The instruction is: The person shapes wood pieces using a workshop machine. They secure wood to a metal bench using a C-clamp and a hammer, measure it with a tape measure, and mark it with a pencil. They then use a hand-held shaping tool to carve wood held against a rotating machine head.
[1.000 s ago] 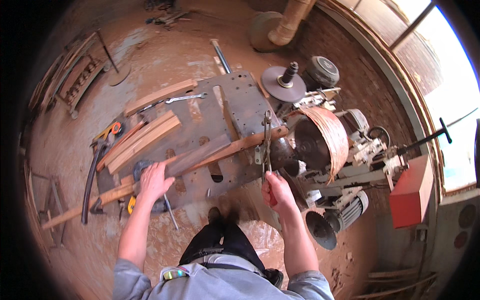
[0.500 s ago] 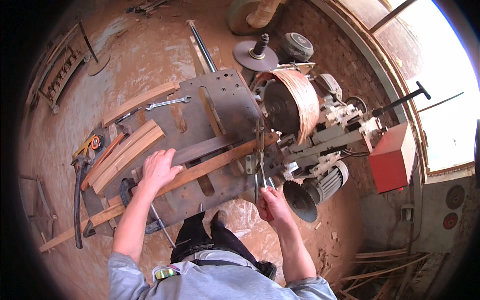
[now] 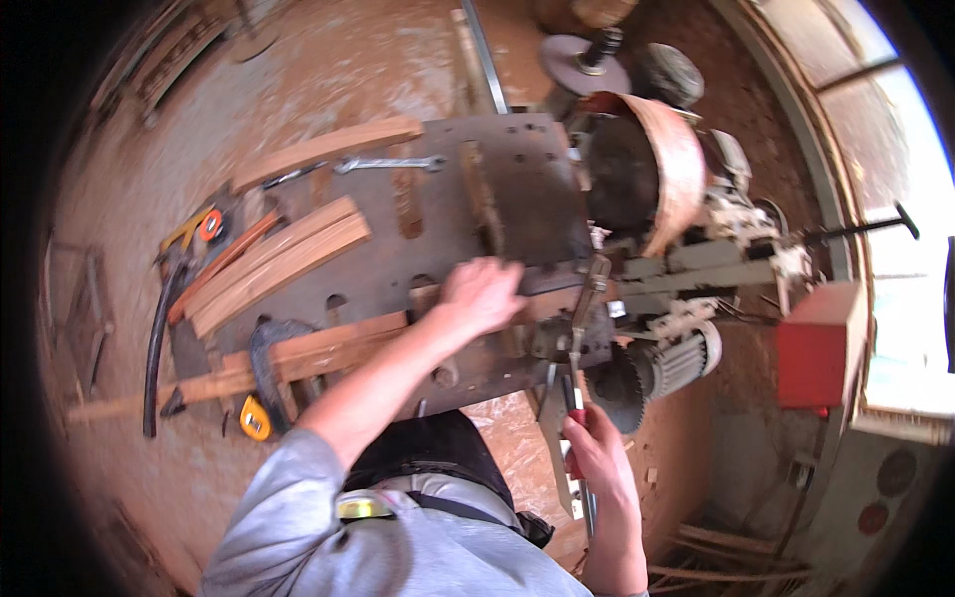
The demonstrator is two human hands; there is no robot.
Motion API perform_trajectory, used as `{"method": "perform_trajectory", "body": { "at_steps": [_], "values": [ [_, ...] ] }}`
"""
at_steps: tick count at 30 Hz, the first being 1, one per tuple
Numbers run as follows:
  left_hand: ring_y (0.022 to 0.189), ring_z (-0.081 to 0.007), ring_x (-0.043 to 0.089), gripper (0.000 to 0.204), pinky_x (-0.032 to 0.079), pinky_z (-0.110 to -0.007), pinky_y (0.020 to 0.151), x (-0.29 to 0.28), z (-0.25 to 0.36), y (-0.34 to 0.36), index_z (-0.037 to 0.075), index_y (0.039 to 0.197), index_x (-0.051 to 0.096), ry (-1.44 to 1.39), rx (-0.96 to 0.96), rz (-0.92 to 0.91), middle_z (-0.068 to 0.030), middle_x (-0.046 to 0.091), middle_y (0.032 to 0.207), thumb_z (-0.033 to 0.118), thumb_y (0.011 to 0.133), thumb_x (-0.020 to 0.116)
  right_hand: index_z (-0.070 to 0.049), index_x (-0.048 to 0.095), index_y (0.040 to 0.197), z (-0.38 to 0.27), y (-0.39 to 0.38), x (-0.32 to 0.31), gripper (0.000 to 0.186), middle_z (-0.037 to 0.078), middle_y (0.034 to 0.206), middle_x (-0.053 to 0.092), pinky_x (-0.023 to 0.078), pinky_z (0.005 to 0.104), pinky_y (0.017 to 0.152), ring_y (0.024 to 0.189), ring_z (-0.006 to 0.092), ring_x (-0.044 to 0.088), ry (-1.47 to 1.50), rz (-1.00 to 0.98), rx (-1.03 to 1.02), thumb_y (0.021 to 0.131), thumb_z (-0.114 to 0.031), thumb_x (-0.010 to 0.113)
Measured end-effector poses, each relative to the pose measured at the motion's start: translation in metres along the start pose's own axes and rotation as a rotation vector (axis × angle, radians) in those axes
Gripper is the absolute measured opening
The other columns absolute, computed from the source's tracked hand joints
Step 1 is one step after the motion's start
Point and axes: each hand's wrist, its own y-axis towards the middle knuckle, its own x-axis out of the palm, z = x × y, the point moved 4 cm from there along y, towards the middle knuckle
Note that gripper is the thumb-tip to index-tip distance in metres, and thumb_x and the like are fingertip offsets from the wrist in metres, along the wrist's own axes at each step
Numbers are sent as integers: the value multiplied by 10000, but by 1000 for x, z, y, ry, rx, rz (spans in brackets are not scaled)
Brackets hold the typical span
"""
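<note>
My left hand (image 3: pixel 482 294) lies on a long wooden strip (image 3: pixel 308 353) that runs across the grey metal machine table (image 3: pixel 527 199), with the fingers curled over the strip's far edge. Below the table's front edge, my right hand (image 3: pixel 597 453) grips a red-handled tool (image 3: pixel 572 423). The tool's thin shaft points up at a metal bracket (image 3: pixel 587 298) on the machine. A toothed saw blade (image 3: pixel 617 383) and a ribbed electric motor (image 3: pixel 686 358) sit just to the right of that hand.
Curved wooden slats (image 3: pixel 279 254), a spanner (image 3: pixel 388 164), a dark clamp (image 3: pixel 269 348) and a yellow tape measure (image 3: pixel 254 418) lie to the left. A rounded brown guard (image 3: pixel 671 164) tops the machine. A red box (image 3: pixel 821 353) stands by the window on the right.
My left hand slid right along the strip, from the clamp end to the middle of the machine. My right hand stays on the red-handled tool, now lower in view.
</note>
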Motion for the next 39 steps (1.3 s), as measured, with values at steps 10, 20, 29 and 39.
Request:
{"method": "perform_trajectory", "body": {
  "at_steps": [10, 20, 29, 39],
  "values": [
    [982, -395, 681, 383, 540, -516, 863, 20, -15, -26, 24, 1046, 699, -117, -68, 163, -257, 694, 979, 390, 960, 625, 43, 552, 1277, 6, -30, 18, 441, 246, 1003, 694, 531, 502, 777, 909, 435, 672, -718, 312, -487, 937, -208, 678],
    [1044, -320, 559, 256, 486, -476, 873, 28, -28, -30, 58, 944, 742, -129, -69, 292, -146, 636, 1026, 306, 923, 685, 20, 566, 1257, 9, -29, 26, 362, 238, 1020, 694, 540, 478, 806, 943, 420, 677, -652, 339, -452, 940, -138, 639],
    [1141, -307, 568, 333, 476, -495, 939, 16, -24, -6, 84, 1052, 738, -69, -141, 144, -138, 646, 1130, 379, 988, 598, 25, 546, 1204, 76, 81, 32, 267, 30, 859, 552, 452, 299, 693, 758, 124, 502, 2, 188, -376, 1007, -150, 591],
    [1204, -364, 510, 892, 447, -467, 1025, 1, 19, -30, -68, 1385, 488, 165, 164, 218, -216, 530, 1307, 377, 711, 867, -55, 594, 1054, 90, 121, 10, 225, -17, 799, 556, 453, 254, 665, 721, 84, 523, 118, 64, -277, 1017, -277, 610]
  ]
}}
